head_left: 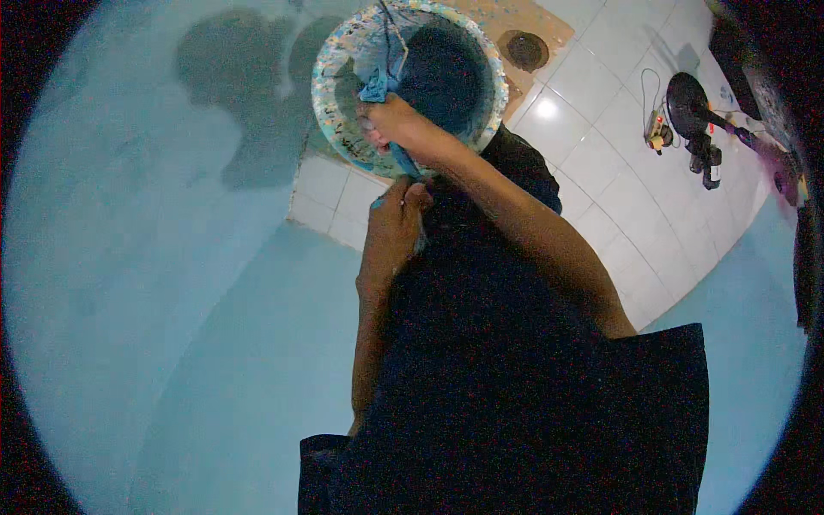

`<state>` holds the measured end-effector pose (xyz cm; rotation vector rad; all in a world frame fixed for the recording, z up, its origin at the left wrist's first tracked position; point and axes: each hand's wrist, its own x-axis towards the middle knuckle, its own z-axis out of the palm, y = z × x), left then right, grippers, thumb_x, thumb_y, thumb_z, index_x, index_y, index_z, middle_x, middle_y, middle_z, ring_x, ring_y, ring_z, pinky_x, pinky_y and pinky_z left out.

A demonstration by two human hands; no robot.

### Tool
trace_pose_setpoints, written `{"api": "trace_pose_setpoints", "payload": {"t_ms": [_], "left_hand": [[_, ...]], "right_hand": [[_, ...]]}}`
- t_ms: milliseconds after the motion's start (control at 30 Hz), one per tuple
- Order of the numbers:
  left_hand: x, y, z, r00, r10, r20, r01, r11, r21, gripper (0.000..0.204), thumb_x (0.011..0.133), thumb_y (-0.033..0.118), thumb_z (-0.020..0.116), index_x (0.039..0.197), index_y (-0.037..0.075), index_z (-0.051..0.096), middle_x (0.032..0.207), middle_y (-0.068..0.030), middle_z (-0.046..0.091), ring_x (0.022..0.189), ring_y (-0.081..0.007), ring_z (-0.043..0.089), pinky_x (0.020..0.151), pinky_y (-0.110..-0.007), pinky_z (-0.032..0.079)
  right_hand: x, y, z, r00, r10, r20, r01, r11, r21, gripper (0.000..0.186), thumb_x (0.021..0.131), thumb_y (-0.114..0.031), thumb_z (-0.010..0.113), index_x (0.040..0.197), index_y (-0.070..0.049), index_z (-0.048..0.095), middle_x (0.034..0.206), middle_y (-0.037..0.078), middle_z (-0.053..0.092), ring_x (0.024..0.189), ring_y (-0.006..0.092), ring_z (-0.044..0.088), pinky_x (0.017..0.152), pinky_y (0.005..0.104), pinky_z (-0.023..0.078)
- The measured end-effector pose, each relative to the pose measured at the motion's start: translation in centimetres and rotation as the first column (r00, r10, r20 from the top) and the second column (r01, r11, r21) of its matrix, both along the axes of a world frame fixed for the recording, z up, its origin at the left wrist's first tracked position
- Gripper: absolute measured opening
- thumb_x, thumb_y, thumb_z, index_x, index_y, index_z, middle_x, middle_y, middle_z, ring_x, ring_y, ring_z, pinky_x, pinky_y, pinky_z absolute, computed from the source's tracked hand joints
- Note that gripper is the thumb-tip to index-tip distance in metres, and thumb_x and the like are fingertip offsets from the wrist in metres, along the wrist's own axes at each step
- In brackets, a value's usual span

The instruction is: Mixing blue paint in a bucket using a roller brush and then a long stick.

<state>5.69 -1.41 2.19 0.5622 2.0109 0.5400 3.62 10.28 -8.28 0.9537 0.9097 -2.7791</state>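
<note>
A strip of blue cloth (404, 160) is stretched between my two hands over the near side of a round speckled tub (323, 103). My right hand (393, 125) is closed round its upper part, and a bunched end sticks out past the fist. Lower down, by the tub's near rim, my left hand (396, 219) grips the other end with fingers closed. Dark strands (388, 26) hang over the tub's far rim and reach down toward the bunched cloth. The tub's inside is dark on the right, and I cannot tell what it holds.
A tan board (549, 30) with a dark round piece (524, 51) lies behind the tub on white floor tiles (592, 146). At the right stand a black round base with a pole (687, 101), a small corded item (658, 136) and dark objects (708, 161). A pale blue wall (129, 215) rises at left.
</note>
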Motion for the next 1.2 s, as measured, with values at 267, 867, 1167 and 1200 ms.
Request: {"api": "trace_pose_setpoints", "payload": {"t_ms": [267, 867, 1167, 1200], "left_hand": [[-4.3, 1.7, 1.2, 0.756, 0.453, -0.472, -0.157, 0.826, 0.542, 0.025, 0.091, 0.011, 0.058, 0.115, 0.009, 0.059, 0.103, -0.0093, 0.061, 0.085, -0.0151, 0.06, 0.068, -0.026, 0.048], [-7.0, 1.5, -0.3, 0.724, 0.188, -0.664, 0.052, 0.944, 0.325, 0.018, 0.08, 0.007, 0.069, 0.098, 0.007, 0.066, 0.084, -0.008, 0.062, 0.075, -0.0197, 0.059, 0.065, -0.031, 0.047], [-5.8, 0.3, -2.2, 0.866, 0.498, -0.056, -0.398, 0.752, 0.526, 0.017, 0.093, 0.017, 0.056, 0.098, 0.002, 0.061, 0.088, -0.0046, 0.061, 0.078, -0.0122, 0.055, 0.068, -0.028, 0.045], [-5.6, 0.8, -1.9, 0.867, 0.494, -0.057, -0.395, 0.754, 0.525, 0.017, 0.093, 0.017, 0.056, 0.098, 0.002, 0.061, 0.088, -0.0046, 0.061, 0.078, -0.0122, 0.055, 0.068, -0.028, 0.045]], "right_hand": [[1.9, 1.3, 3.3, 0.941, 0.333, 0.062, -0.31, 0.773, 0.553, 0.03, 0.088, -0.029, 0.06, 0.098, -0.001, 0.058, 0.075, 0.007, 0.058, 0.068, 0.0143, 0.055, 0.064, 0.0326, 0.047], [3.0, 2.4, 4.2, 0.833, 0.513, -0.206, -0.42, 0.829, 0.369, 0.065, 0.081, -0.062, 0.057, 0.1, -0.001, 0.06, 0.079, 0.001, 0.053, 0.071, 0.0106, 0.047, 0.06, 0.0235, 0.04], [1.6, -0.9, 4.2, 0.98, 0.185, -0.071, -0.149, 0.925, 0.35, 0.057, 0.094, -0.056, 0.04, 0.115, -0.007, 0.058, 0.077, -0.001, 0.056, 0.072, 0.0076, 0.048, 0.059, 0.0246, 0.042], [1.7, -0.8, 4.7, 0.987, 0.121, -0.105, -0.068, 0.91, 0.409, 0.061, 0.093, -0.058, 0.039, 0.105, -0.002, 0.06, 0.073, 0.006, 0.059, 0.069, 0.013, 0.054, 0.06, 0.0307, 0.046]]}}
